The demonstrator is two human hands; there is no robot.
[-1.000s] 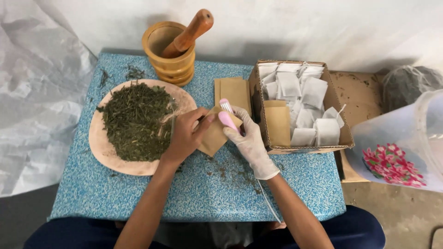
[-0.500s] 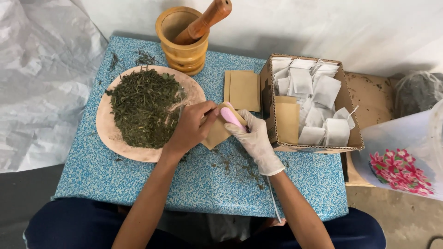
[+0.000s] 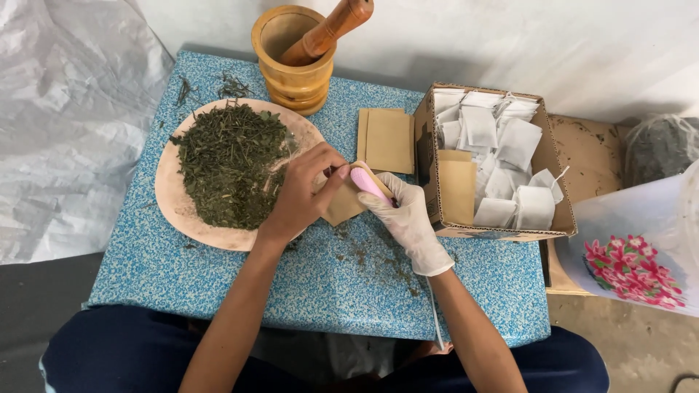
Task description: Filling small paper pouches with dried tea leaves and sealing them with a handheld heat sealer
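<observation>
Blue speckled table (image 3: pixel 218 291) fills the middle, and on it the left hand (image 3: pixel 302 193) pinches a brown bag (image 3: pixel 342 206) to keep it steady while the gloved right hand (image 3: pixel 408 218) is closed around a pink tool (image 3: pixel 368 185) pressed on the bag's top edge. Green leaves (image 3: pixel 229 164) on a plate (image 3: pixel 169 196) sit at 9 o'clock from the bag, a box (image 3: pixel 557 171) of white bags at 3 o'clock, more brown bags (image 3: pixel 386 138) at 1 o'clock, and a wooden bowl (image 3: pixel 295 76) at 11 o'clock; nothing blocks the hands.

herbs (image 3: pixel 229 164) on plate (image 3: pixel 169 196), table (image 3: pixel 182 284) left; mortar (image 3: pixel 295 62) behind plate; envelopes (image 3: pixel 386 140) right of plate; box (image 3: pixel 426 156) at table right, sachets (image 3: pixel 502 145) inside.
</observation>
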